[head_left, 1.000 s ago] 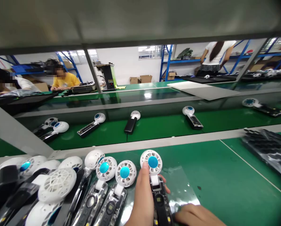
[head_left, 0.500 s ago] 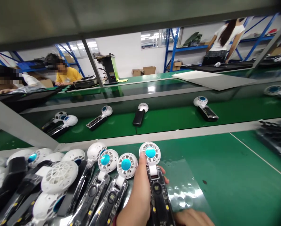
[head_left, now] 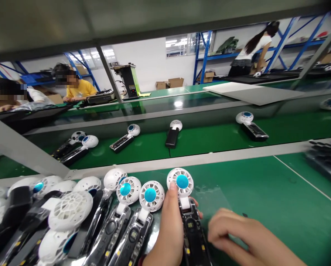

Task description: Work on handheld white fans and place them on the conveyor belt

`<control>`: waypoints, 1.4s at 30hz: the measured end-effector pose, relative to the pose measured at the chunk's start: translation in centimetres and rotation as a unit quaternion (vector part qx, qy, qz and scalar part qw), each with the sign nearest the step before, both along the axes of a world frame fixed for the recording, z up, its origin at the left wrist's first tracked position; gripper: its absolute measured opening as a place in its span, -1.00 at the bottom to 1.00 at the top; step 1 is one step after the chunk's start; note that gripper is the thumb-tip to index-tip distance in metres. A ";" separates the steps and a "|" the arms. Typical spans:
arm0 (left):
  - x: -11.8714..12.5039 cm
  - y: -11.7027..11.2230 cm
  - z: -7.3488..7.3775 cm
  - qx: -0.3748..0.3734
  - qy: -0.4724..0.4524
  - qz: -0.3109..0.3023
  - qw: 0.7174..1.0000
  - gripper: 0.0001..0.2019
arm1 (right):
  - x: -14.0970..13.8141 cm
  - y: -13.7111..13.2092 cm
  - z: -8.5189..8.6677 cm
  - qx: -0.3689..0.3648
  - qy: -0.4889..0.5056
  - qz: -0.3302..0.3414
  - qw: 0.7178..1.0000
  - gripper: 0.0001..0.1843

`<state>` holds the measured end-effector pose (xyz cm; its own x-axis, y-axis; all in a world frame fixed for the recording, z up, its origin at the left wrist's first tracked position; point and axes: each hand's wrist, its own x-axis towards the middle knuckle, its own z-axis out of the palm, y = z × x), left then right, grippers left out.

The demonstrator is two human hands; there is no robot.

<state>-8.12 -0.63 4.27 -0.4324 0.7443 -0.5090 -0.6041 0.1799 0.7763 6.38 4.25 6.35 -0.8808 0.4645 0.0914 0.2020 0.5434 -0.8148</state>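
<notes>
My left hand (head_left: 168,229) grips a handheld fan (head_left: 188,218) with a black clear handle and a white round head with a blue centre; the thumb lies along its left side up to the head. My right hand (head_left: 245,236) hovers just right of the handle with fingers curled and somewhat blurred, over a clear plastic film (head_left: 212,201) on the green bench. A row of like fans (head_left: 137,210) lies to the left.
A pile of fans (head_left: 43,218) fills the lower left. Several fans (head_left: 123,138) ride the green conveyor (head_left: 210,138) beyond a grey rail. A stack of black bagged parts (head_left: 324,159) sits at right. Other people (head_left: 75,88) work at far benches.
My right hand has risen from the bottom edge and moved up beside the fan's handle. The fans on the conveyor have drifted right. My left hand keeps hold of the fan.
</notes>
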 end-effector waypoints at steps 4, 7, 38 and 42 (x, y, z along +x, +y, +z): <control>0.0 0.0 0.2 -0.002 0.019 0.004 1.000 -0.48 | -2.8 0.8 1.0 -0.036 -0.010 -0.041 0.998 -0.72; 0.0 -0.1 0.3 -0.001 0.032 0.008 0.999 -0.48 | -3.5 0.4 0.5 -0.026 -0.018 -0.055 0.998 -0.71; 0.1 -0.4 1.4 -0.030 0.003 -0.020 0.999 -0.44 | -2.6 -0.7 -0.5 0.159 -0.047 -0.091 0.982 -0.82; 0.1 -0.4 1.3 -0.028 -0.012 -0.022 0.999 -0.43 | -2.3 -1.0 -0.5 0.228 -0.041 -0.077 0.970 -0.80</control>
<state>-8.01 -1.05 5.61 -0.3873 0.7321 -0.5605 -0.6126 0.2500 0.7498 4.04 3.23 5.89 -0.8173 0.5185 0.2512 0.3630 0.8020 -0.4744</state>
